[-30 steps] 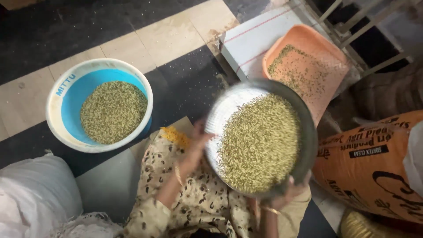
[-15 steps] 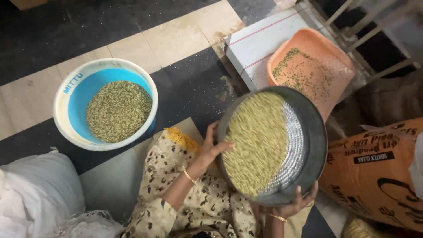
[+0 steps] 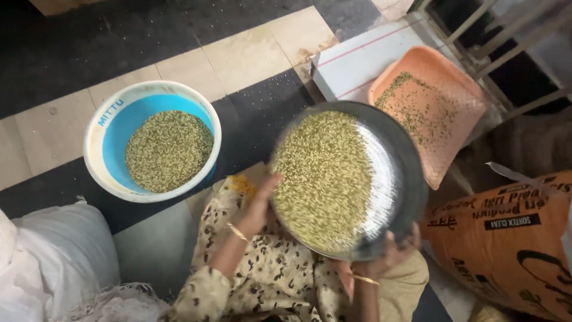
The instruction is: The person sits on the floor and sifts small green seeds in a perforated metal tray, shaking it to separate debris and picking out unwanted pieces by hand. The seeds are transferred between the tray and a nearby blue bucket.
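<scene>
I hold a round metal sieve [image 3: 403, 173] over my lap, tilted, with a heap of greenish grain [image 3: 325, 179] piled toward its left side. My left hand [image 3: 257, 206] grips the sieve's left rim. Under the lower right rim, my right hand [image 3: 390, 253] holds it from below, fingers partly hidden. Both wrists wear thin gold bangles. A patterned cream fabric [image 3: 271, 271] covers my lap beneath the sieve.
A blue-and-white plastic tub [image 3: 98, 134] with grain stands on the floor to the left. An orange woven tray [image 3: 444, 89] with some grain leans at the upper right. An orange printed sack [image 3: 506, 244] lies at the right, a white sack [image 3: 47, 262] at the lower left.
The sieve has shifted and tilted between frames, and the grain has slid from the middle toward its left side. Both hands stay on the rim.
</scene>
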